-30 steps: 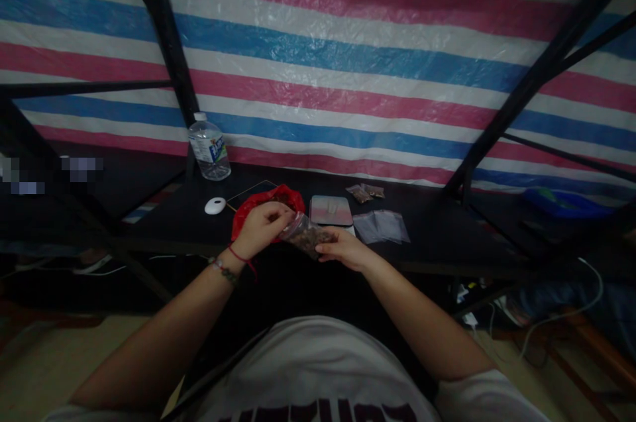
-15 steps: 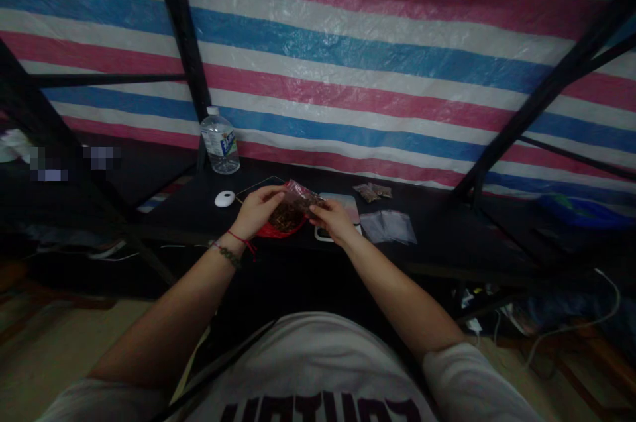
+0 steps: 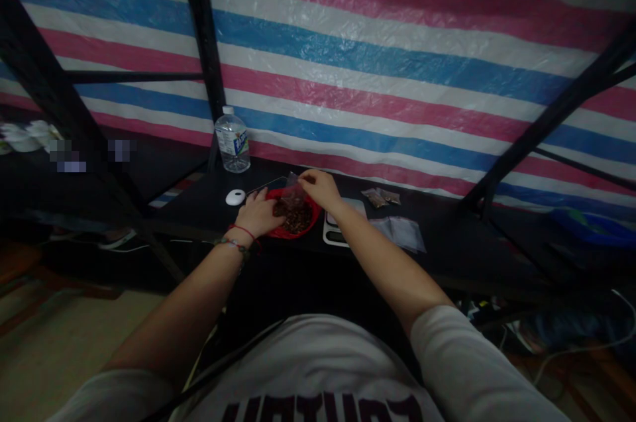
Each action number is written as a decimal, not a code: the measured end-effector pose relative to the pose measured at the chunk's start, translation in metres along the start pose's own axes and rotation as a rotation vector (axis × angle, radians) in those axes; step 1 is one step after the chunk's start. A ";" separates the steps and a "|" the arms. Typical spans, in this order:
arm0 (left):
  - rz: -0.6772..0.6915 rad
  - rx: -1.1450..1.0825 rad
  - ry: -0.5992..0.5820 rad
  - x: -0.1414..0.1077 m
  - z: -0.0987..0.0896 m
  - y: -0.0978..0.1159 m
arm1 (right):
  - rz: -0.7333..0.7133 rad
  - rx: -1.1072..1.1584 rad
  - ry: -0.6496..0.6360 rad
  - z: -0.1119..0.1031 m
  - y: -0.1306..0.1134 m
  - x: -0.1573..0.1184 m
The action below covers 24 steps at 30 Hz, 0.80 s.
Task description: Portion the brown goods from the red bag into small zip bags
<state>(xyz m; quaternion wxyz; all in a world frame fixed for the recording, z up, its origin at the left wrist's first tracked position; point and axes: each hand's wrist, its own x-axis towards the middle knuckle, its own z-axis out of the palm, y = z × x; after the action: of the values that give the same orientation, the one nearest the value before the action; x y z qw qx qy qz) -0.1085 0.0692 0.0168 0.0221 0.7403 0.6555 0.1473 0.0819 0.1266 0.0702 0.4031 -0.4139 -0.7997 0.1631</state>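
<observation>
My right hand pinches the upper edge of a small clear plastic bag, which hangs over a red bowl. Inside the bowl lie small brown dried pieces. At the bowl's left side is my left hand, fingers apart and thumb reaching over the rim. Whether its fingertips touch the bag or the pieces cannot be made out. Beneath my right forearm sits a white scale, partly covered by the arm.
Right of the scale lie flat clear bags, with filled small bags behind them. A white rounded object and a clear plastic bottle stand left. A dark frame post rises behind. A blue tray lies far right.
Both hands held the bag between them before. Now my left hand has dropped to the bowl's left side, and my right hand has carried the bag left and up, over the bowl.
</observation>
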 end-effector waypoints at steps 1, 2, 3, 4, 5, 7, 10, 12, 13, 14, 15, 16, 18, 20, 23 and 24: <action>-0.025 0.011 -0.037 0.000 0.001 -0.002 | -0.004 0.002 -0.006 0.001 -0.003 0.003; -0.052 0.019 -0.063 0.000 0.002 -0.003 | -0.007 0.004 -0.017 0.001 -0.006 0.005; -0.078 0.022 -0.084 -0.001 0.001 -0.004 | -0.008 0.006 -0.027 0.002 -0.008 0.007; -0.093 0.017 -0.103 -0.001 0.000 -0.005 | -0.007 0.008 -0.028 0.002 -0.010 0.009; -0.086 0.010 -0.117 -0.002 -0.003 -0.005 | -0.006 0.010 -0.015 0.002 -0.011 0.010; 0.019 -0.011 -0.127 -0.003 -0.009 -0.003 | -0.002 0.016 0.029 0.002 -0.013 0.012; 0.191 -0.045 -0.098 -0.003 -0.018 0.001 | -0.024 0.009 0.015 0.001 -0.012 0.012; 0.189 -0.083 -0.022 -0.001 -0.021 0.003 | -0.038 0.012 0.012 0.001 -0.011 0.011; 0.172 -0.109 0.034 0.000 -0.021 0.003 | -0.037 0.022 0.020 0.001 -0.010 0.009; 0.159 -0.139 0.093 0.002 -0.020 0.002 | -0.034 0.035 0.027 0.001 -0.010 0.008; 0.147 -0.166 0.149 0.003 -0.020 0.001 | -0.030 0.046 0.031 0.001 -0.009 0.006; 0.130 -0.180 0.193 0.003 -0.019 0.001 | -0.026 0.056 0.036 0.001 -0.009 0.005; 0.074 -0.153 0.250 0.003 -0.017 0.000 | -0.016 0.077 0.053 -0.001 -0.006 0.001; 0.035 -0.074 0.302 0.002 -0.016 0.002 | 0.009 0.120 0.108 -0.005 -0.002 -0.003; 0.154 -0.030 0.330 0.000 -0.014 0.012 | 0.064 0.225 0.191 -0.023 0.009 -0.010; 0.233 -0.042 0.292 0.000 -0.013 0.017 | 0.084 0.267 0.229 -0.032 0.015 -0.014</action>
<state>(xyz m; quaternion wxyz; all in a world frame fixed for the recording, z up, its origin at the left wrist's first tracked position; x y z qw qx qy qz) -0.0950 0.0648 0.0327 -0.0748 0.7814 0.5584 0.2683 0.1191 0.1223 0.0738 0.5359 -0.4057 -0.7018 0.2361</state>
